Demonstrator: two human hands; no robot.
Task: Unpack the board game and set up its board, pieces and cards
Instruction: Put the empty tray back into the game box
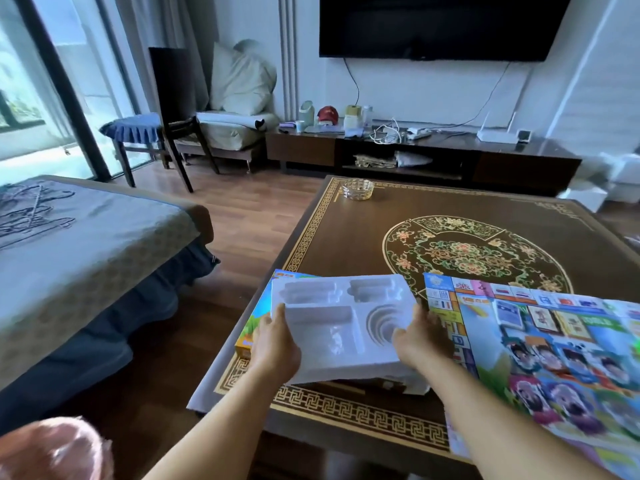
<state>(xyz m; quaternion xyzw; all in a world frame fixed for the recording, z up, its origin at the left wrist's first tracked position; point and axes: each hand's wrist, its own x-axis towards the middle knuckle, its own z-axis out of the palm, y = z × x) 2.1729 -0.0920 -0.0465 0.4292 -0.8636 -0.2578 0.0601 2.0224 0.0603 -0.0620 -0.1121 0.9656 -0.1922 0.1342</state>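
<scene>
Between the two hands a white moulded tray (337, 325) is held up, tilted, above the near edge of the table (346, 237). No writing on it can be read; its hollows look empty, with stepped half-circle recesses near the right hand. Right of the right hand the board (540, 337) lies unfolded on the table, its border squares showing small flags and its print too blurred to read; cards (507, 313) lie on it beside cartoon faces. Under and left of the left hand the colourful box (254, 327) pokes out from beneath the tray. Well beyond both hands a glass ashtray (357, 189) sits at the table's far corner. The left hand (277, 344) grips the tray's left edge, fingers underneath, thumb on top. The right hand (420, 336) grips the right edge the same way
</scene>
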